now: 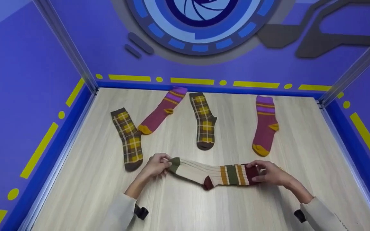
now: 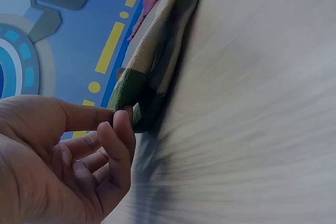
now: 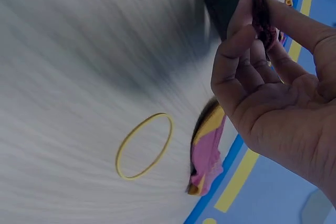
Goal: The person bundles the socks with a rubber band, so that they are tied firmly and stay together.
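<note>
A cream ribbed sock [image 1: 191, 171] with a green toe, dark red heel and orange, green and dark red cuff bands is stretched sideways between the hands. My left hand [image 1: 155, 165] pinches its toe between thumb and fingers. At the other end, my right hand [image 1: 271, 173] pinches the dark red cuff. Two layers show at the green toe [image 2: 128, 90] in the left wrist view, held slightly off the table; I cannot tell whether a second sock lies beneath. A yellow rubber band [image 3: 144, 145] lies on the table near the right hand, mostly hidden by it in the head view.
Beyond the hands lie two brown-and-yellow plaid socks, one at left [image 1: 128, 139] and one in the middle [image 1: 206, 125]. Two maroon socks with purple cuffs lie at back left [image 1: 161, 114] and at right [image 1: 264, 125]. Blue panels [image 1: 204, 70] wall the wooden table [image 1: 185, 208].
</note>
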The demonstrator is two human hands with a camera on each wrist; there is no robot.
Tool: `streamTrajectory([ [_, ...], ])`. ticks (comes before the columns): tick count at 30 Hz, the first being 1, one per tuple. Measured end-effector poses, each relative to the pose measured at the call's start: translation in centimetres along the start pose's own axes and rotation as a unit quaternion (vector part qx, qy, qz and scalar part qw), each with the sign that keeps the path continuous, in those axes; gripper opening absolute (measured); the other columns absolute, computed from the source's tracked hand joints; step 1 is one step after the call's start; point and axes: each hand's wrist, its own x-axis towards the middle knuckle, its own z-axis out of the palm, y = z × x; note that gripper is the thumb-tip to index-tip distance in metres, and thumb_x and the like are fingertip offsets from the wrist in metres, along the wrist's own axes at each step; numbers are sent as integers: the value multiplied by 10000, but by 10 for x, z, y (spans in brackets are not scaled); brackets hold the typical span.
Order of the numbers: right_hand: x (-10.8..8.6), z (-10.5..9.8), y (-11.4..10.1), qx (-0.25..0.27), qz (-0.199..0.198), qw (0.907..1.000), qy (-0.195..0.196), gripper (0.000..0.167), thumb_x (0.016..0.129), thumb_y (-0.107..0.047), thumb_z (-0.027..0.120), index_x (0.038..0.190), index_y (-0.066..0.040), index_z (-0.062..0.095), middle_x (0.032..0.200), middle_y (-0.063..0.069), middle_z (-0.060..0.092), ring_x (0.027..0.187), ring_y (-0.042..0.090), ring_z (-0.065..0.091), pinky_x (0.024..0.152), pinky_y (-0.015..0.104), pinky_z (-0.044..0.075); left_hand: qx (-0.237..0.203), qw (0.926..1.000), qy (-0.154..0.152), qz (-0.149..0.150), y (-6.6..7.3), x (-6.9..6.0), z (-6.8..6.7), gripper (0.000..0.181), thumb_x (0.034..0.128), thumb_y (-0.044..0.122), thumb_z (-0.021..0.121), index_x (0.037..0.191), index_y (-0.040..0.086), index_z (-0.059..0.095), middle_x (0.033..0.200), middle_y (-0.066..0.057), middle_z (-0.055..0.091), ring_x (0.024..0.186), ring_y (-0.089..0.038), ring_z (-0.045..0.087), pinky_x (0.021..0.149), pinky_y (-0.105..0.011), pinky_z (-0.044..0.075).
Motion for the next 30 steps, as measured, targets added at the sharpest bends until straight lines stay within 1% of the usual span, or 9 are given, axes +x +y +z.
streamTrajectory([
  [2,0,3,2,-96,-54,9999,50,400,894,-104,771,1253,-15,620,1086,167,628,974,237,555,770,251,473,77,10000,11,-8,-1,0,1,157,956,0,605,1096,-55,651,620,-2,578,472,-91,521,435,-218,399],
  [6,0,10,9,-365,-260,9983,361,384,877,-61,775,1227,-5,627,1017,145,634,923,209,575,744,251,480,285,9996,37,-73,-2,-1,3,167,956,19,616,1108,-31,664,620,-12,592,477,-93,528,435,-216,404],
  [9,-1,14,11,-527,-284,9966,570,384,864,-37,780,1217,-10,632,970,121,631,885,190,575,728,256,477,434,9990,51,-63,-3,0,4,166,960,28,617,1110,-19,670,626,-22,602,482,-93,532,438,-213,401],
  [15,-1,18,7,-772,-198,9937,784,378,858,-45,789,1208,-32,645,1044,159,653,921,229,583,745,311,497,727,9970,248,-67,-2,2,5,135,961,45,629,1085,17,676,663,-23,616,484,-95,533,428,-207,377],
  [20,-2,19,4,-868,-66,9923,880,380,854,-57,800,1206,-37,658,1064,167,672,938,243,588,761,342,494,1125,9926,454,-85,-1,2,7,117,943,74,659,1055,55,686,700,-24,656,496,-101,572,447,-191,415],
  [24,-3,20,2,-865,39,9925,866,385,857,-72,803,1214,-32,664,1068,164,681,923,231,585,752,331,489,1452,9876,595,-45,-1,2,9,102,931,90,676,1030,77,695,710,-34,691,495,-108,596,475,-201,439],
  [27,-2,20,2,-881,33,9926,830,389,860,-80,803,1221,-26,666,1076,166,686,915,223,586,746,320,490,1575,9853,657,-51,0,2,10,95,929,97,683,1022,85,698,712,-37,694,498,-115,602,483,-211,434],
  [30,-3,20,3,-896,14,9928,793,396,861,-82,802,1227,-18,666,1083,169,689,911,218,585,740,304,487,1596,9850,660,-24,-1,1,11,97,925,90,684,1020,76,694,702,-27,683,493,-111,599,482,-213,435],
])
